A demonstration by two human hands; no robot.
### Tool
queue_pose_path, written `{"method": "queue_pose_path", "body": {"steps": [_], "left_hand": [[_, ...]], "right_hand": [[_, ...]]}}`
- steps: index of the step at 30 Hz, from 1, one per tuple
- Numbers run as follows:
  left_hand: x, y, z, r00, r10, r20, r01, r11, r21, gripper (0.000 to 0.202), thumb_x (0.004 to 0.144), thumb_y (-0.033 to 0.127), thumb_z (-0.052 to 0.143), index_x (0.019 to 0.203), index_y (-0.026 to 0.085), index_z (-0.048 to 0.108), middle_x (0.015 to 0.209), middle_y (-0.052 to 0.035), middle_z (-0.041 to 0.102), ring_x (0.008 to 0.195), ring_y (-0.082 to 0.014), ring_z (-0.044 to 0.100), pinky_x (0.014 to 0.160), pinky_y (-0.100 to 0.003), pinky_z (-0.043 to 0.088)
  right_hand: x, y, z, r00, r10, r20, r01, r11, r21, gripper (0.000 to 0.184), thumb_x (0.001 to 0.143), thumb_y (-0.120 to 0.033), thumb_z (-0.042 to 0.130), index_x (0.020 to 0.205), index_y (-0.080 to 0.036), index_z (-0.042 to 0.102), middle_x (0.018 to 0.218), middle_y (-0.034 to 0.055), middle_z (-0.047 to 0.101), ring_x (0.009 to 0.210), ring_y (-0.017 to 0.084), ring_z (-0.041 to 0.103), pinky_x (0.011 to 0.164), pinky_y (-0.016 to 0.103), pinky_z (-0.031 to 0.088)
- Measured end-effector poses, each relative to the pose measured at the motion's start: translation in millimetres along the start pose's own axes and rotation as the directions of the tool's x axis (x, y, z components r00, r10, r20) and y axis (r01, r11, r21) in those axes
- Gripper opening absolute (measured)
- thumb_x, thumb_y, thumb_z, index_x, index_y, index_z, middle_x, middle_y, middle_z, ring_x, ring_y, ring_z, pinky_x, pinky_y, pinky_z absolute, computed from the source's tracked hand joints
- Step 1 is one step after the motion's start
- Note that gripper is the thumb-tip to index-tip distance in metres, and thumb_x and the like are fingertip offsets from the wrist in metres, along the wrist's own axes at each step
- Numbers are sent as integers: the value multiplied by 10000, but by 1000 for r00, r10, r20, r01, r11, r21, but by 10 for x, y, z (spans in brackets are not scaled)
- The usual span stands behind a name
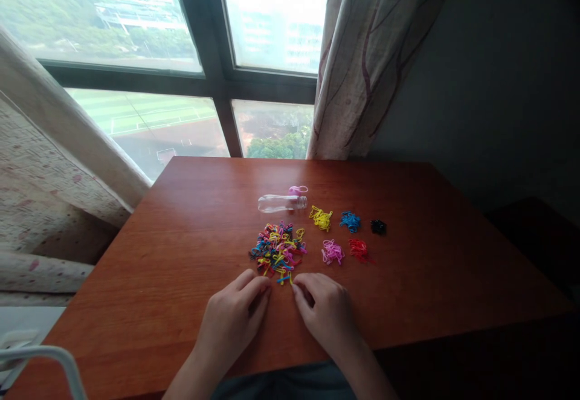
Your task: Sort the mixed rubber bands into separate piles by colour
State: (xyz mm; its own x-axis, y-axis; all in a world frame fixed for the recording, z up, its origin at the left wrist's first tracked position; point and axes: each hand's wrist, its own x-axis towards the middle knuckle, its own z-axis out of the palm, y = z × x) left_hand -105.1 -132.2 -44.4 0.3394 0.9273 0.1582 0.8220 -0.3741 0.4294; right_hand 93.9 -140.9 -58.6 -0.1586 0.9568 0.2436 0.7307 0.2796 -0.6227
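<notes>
A mixed pile of small coloured rubber bands (277, 246) lies on the table in front of my hands. My left hand (238, 308) rests at its near left side, thumb and forefinger pinched together; whatever they hold, if anything, is too small to make out. At the near right side of the pile, my right hand (324, 304) pinches the end of a yellow rubber band (290, 278). A blue band (283, 278) lies between the hands. Single-colour heaps sit to the right: yellow bands (321, 219), blue bands (350, 222), black bands (378, 226), pink bands (332, 252) and red bands (359, 249).
Behind the pile a clear bottle (278, 203) lies on its side, with a pink looped cap (298, 190) beside its neck. The wooden table (181, 219) reaches to a window with curtains (362, 55). A white curved tube (49, 351) shows at lower left.
</notes>
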Motion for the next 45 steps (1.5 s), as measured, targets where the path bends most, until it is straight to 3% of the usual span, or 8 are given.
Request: {"method": "queue_pose_path", "body": {"steps": [7,16,23,29,36,41,45], "left_hand": [[-12,-23,36,1000,3,0,-3,1000,6,207,955,271,448,905,248,647,839,8,655,700,-140,650,602,-234,442],[1,-4,32,1000,-5,14,5,1000,5,188,960,271,456,954,263,644,868,8,660,763,-154,659,634,-240,439],[9,3,36,1000,-2,28,2,1000,23,187,967,274,450,966,265,637,859,6,659,761,-154,654,637,-245,426],[15,4,39,1000,0,28,0,1000,9,188,965,270,451,974,264,639,874,3,664,778,-155,656,645,-244,428],[19,-5,47,1000,-11,16,10,999,32,181,956,265,465,961,268,646,864,7,673,760,-161,656,631,-247,420],[22,6,40,1000,3,3,-3,999,37,180,953,267,466,960,266,646,851,9,671,742,-160,656,608,-250,421],[22,11,35,1000,4,1,-4,999,41,187,958,274,452,957,266,639,862,10,673,762,-161,663,622,-252,440]], "right_hand": [[10,-28,-4,999,45,17,-45,999,-12,59,885,-208,595,857,-236,638,708,-15,646,672,160,584,650,251,347],[-8,-2,12,1000,23,3,-23,1000,-15,132,901,-163,532,838,-233,625,753,-6,664,698,162,592,667,255,348],[40,-39,21,999,43,-2,-43,999,8,104,887,-185,575,938,-236,650,763,-10,673,692,166,603,666,256,360],[112,-72,64,1000,17,-2,-17,1000,-17,116,886,-166,570,895,-240,659,754,-6,678,700,172,614,660,256,361],[121,-23,64,998,49,-33,-44,989,140,107,881,-183,574,901,-221,672,742,-7,673,663,154,605,649,242,399],[130,-4,-33,984,171,-51,-141,920,367,116,881,-258,588,852,-204,686,639,-25,627,534,118,557,511,200,396],[174,146,-272,963,221,-154,-165,936,311,172,880,-327,593,846,-201,705,632,-16,630,529,123,560,500,199,416]]}}
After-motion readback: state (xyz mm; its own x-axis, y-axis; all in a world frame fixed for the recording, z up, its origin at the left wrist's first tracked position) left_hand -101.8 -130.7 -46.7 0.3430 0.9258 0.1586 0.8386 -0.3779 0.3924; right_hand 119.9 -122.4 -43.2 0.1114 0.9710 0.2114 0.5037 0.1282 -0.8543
